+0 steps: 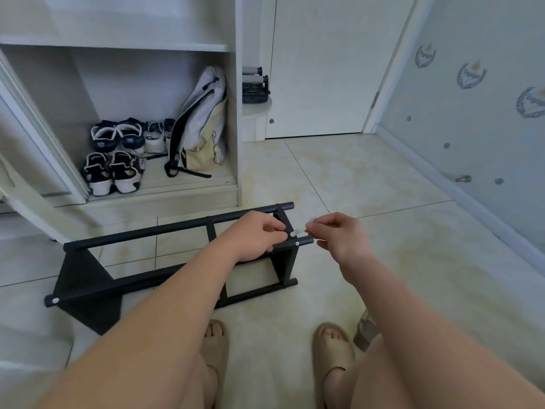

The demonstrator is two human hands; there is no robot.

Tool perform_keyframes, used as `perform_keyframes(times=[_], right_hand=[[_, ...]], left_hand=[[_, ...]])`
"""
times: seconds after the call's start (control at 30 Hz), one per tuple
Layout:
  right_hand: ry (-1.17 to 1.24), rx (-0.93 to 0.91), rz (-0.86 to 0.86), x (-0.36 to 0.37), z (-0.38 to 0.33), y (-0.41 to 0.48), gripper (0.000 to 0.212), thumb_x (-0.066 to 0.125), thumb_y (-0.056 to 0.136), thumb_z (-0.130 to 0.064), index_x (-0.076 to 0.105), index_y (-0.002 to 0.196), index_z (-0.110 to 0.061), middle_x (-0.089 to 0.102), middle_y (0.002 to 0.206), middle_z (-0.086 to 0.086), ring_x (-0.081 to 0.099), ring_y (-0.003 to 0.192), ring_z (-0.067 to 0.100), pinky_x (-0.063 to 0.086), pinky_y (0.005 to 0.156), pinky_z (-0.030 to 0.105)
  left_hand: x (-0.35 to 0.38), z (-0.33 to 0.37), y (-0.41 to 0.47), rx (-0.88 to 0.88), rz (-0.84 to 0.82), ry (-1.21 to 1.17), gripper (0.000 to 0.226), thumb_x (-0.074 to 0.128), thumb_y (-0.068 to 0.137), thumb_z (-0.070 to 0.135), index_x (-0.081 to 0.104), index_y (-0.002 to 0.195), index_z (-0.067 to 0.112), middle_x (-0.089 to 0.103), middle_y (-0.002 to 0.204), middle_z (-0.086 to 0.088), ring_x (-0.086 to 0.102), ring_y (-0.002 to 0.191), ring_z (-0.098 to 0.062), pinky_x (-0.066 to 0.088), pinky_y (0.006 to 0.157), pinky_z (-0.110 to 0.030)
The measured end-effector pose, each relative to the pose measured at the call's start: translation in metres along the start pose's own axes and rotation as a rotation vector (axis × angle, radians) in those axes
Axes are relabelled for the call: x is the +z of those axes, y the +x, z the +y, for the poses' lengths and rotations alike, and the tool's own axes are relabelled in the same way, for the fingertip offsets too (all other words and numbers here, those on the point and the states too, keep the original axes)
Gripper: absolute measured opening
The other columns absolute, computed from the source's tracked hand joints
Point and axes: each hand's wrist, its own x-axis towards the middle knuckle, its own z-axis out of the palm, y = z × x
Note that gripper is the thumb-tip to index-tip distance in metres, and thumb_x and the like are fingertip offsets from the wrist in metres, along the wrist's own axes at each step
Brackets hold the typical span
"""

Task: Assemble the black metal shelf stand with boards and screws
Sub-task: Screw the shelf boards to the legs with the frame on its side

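Observation:
The black metal shelf stand (153,231) lies on its side on the tiled floor, with black end panels at its left and right ends. My left hand (256,236) grips the stand at its right end panel, fingers curled over the frame near the top tube. My right hand (339,234) pinches a small pale tool or screw (299,231) whose tip meets the right end panel just above a tube end with a silver screw head (297,243). Another screw head (55,301) shows at the stand's near left corner.
An open white cabinet (233,113) stands behind the stand, holding several shoes (115,160) and a backpack (200,122). A closed door (324,69) is at the back and a patterned wall (472,113) runs along the right. My sandalled feet (333,352) are just below the stand.

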Motion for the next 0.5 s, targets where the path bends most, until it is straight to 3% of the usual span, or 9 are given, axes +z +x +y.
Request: perform_keyframes(times=[0.1,0.17,0.3,0.37,0.5], right_hand=[[-0.047,0.010,-0.020,0.004,0.003,0.005,0.014,0.078,0.084,-0.010,0.067,0.075,-0.013,0.069,0.077,-0.003,0.062,0.065,0.007,0.053,0.065,0.018],[-0.033,0.023,-0.049,0.003,0.006,0.009,0.017,0.079,0.084,-0.010,0.065,0.074,-0.013,0.069,0.079,0.000,0.063,0.068,0.009,0.052,0.063,0.016],[-0.046,0.056,-0.099,0.001,0.010,0.016,0.020,0.081,0.082,-0.011,0.063,0.072,-0.011,0.069,0.077,0.006,0.064,0.076,0.018,0.055,0.073,0.025],[-0.037,0.094,-0.128,-0.001,0.014,0.021,0.020,0.082,0.082,-0.012,0.064,0.073,-0.010,0.069,0.075,0.007,0.063,0.078,0.020,0.054,0.078,0.030],[-0.165,0.165,-0.184,-0.002,0.023,0.030,0.020,0.083,0.082,-0.021,0.068,0.081,-0.008,0.075,0.081,0.008,0.066,0.074,0.013,0.055,0.070,0.023]], left_hand=[[-0.002,0.002,0.007,0.054,-0.041,0.031,0.009,0.068,0.087,0.026,0.076,0.087,0.029,0.075,0.081,0.008,0.065,0.067,-0.004,0.046,0.066,-0.023],[-0.002,0.003,0.013,0.068,-0.043,0.029,0.010,0.070,0.084,0.023,0.076,0.078,0.028,0.074,0.077,0.001,0.063,0.066,-0.008,0.052,0.070,-0.031],[-0.001,0.003,0.025,0.060,-0.035,0.034,0.007,0.071,0.085,0.019,0.072,0.078,0.021,0.075,0.078,-0.003,0.061,0.068,-0.015,0.057,0.079,-0.045],[0.000,0.002,0.031,0.047,-0.038,0.013,0.007,0.070,0.086,0.019,0.072,0.080,0.019,0.072,0.073,0.000,0.059,0.067,-0.015,0.056,0.074,-0.042],[0.002,0.001,0.043,0.009,-0.071,0.038,0.017,0.068,0.089,0.019,0.073,0.076,0.029,0.059,0.050,0.019,0.053,0.053,-0.003,0.043,0.056,-0.016]])
